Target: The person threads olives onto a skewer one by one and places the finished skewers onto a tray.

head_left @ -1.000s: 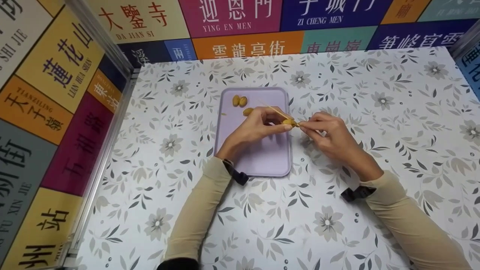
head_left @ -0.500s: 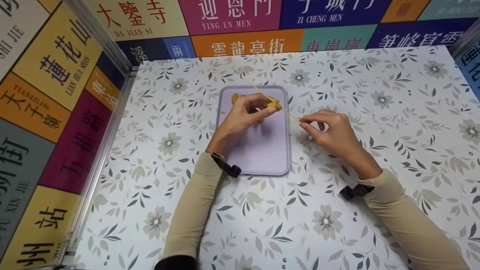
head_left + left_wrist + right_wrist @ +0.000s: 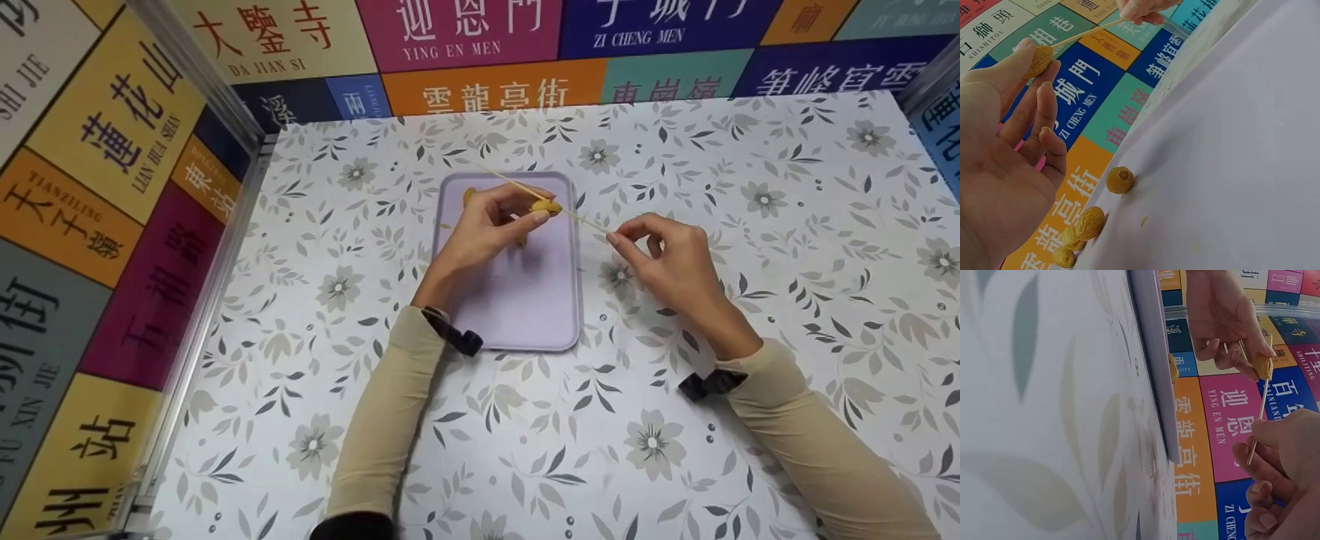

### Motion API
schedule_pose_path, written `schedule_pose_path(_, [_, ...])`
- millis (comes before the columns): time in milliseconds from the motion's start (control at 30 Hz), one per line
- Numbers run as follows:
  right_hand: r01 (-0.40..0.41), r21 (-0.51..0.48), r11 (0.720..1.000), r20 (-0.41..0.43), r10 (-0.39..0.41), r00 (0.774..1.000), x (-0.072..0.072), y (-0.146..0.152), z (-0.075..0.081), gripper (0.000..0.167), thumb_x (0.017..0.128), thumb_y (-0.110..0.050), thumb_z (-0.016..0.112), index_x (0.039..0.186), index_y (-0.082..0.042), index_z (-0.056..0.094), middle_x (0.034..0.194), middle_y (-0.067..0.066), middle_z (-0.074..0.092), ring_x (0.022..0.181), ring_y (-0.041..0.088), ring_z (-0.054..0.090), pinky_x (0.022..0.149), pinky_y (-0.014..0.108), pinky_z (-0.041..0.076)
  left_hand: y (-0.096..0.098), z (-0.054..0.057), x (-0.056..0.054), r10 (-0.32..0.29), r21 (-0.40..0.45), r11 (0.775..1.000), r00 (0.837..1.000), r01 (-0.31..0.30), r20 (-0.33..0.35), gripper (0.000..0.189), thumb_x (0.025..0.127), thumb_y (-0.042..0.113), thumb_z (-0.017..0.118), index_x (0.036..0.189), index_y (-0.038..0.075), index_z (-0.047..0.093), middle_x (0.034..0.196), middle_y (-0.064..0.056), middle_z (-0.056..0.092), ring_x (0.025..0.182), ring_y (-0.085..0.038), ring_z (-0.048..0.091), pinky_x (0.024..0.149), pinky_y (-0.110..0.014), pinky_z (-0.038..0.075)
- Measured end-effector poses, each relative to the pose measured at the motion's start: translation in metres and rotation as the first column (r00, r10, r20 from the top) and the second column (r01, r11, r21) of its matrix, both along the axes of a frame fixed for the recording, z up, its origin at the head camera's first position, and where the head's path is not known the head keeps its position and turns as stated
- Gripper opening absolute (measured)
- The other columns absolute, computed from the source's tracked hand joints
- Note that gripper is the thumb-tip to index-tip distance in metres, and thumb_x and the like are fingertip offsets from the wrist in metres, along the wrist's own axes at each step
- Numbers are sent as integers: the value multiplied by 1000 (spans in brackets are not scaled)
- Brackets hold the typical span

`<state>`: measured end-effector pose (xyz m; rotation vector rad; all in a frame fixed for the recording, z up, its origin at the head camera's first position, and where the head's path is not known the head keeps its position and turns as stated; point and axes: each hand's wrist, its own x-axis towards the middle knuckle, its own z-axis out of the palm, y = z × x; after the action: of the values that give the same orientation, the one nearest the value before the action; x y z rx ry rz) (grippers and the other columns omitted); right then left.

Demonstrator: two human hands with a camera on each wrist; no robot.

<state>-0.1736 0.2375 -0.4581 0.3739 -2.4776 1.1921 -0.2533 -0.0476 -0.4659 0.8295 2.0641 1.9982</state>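
Before a "YING EN MEN" panel [image 3: 461,34], fingers [image 3: 1045,104] of the left hand [image 3: 486,227] pinch a wrinkled golden fruit [image 3: 1042,59], the right hand's [image 3: 673,259] a thin skewer [image 3: 589,222].

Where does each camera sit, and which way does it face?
Head: worn on the head, looking forward and down at the purple tray and floral tabletop; left hand, right hand and both sleeves show.
Left wrist: worn there, looking at the left hand, loose fruits and the printed wall; part of the right hand shows at top.
Right wrist: worn there, facing the tabletop, right hand and wall; the left hand shows above.
Both wrist views share the held fruit and thin stick.
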Motion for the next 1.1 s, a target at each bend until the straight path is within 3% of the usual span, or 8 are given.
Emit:
schedule_pose_path(233, [-2, 5, 1000, -4, 2, 1000, 0, 2, -2, 11, 100, -11, 77, 107, -14, 85, 93, 2, 82, 65, 14, 47, 65, 21, 35, 3, -1, 0, 30, 22, 999, 1000, -30, 9, 26, 102, 14, 78, 127, 7, 76, 112, -9, 81, 70, -31, 66, 62, -41, 56])
schedule_pose_path(433, [-50, 7, 999, -45, 51, 998, -1, 7, -2, 17, 98, -5, 79, 113, -10, 86, 97, 9, 83, 81, 8, 54, 72, 24, 37, 2, -1, 1, 40, 8, 999, 999, -40, 8, 25, 101, 16, 78, 125, 8, 79, 111, -8, 83, 78, -38, 69, 66, -46, 59])
schedule_pose_path(600, [-111, -6, 994, -77, 111, 991, -2, 10, -2, 19, 97, 0, 78, 113, -7, 86, 90, 12, 78, 85, 8, 55, 74, 27, 40, 0, -3, -1, 41, -6, 999, 999, -41, 28, 24, 101, 16, 78, 123, 7, 80, 112, -8, 83, 86, -35, 72, 70, -39, 60])
schedule_pose_path(733, [-163, -13, 987, -122, 160, 979, -2, 10, -1, 19, 96, 2, 79, 113, -5, 85, 80, 12, 72, 82, 17, 55, 76, 27, 41, -2, -5, -2, 37, -12, 999, 999, -37, 33, 23, 102, 18, 78, 123, 9, 81, 113, -7, 83, 90, -43, 71, 71, -38, 59])
schedule_pose_path(833, [-189, -27, 982, -153, 183, 971, -1, 8, 0, 18, 95, 2, 79, 111, -4, 85, 77, 11, 70, 79, 22, 54, 76, 22, 40, -3, -4, -1, 23, -11, 1000, 999, -22, 44, 22, 102, 19, 79, 121, 10, 82, 116, -6, 83, 89, -38, 71, 71, -36, 58])
schedule_pose_path(967, [-204, -43, 978, -174, 194, 965, -1, 6, 0, 18, 94, 4, 80, 110, -3, 86, 75, 10, 70, 78, 21, 52, 75, 20, 38, -4, -2, 0, -2, -22, 1000, 998, 4, 63, 20, 100, 20, 81, 118, 11, 83, 117, -5, 83, 87, -19, 72, 72, -31, 56])
schedule_pose_path(1100, [-217, -35, 976, -167, 208, 964, 0, 5, -1, 19, 94, 5, 80, 110, -3, 86, 74, 9, 68, 78, 19, 51, 75, 20, 37, -1, -2, 3, -5, -78, 997, 997, 11, 73, 22, 97, 22, 84, 118, 14, 84, 112, -3, 83, 88, -15, 72, 73, -27, 55])
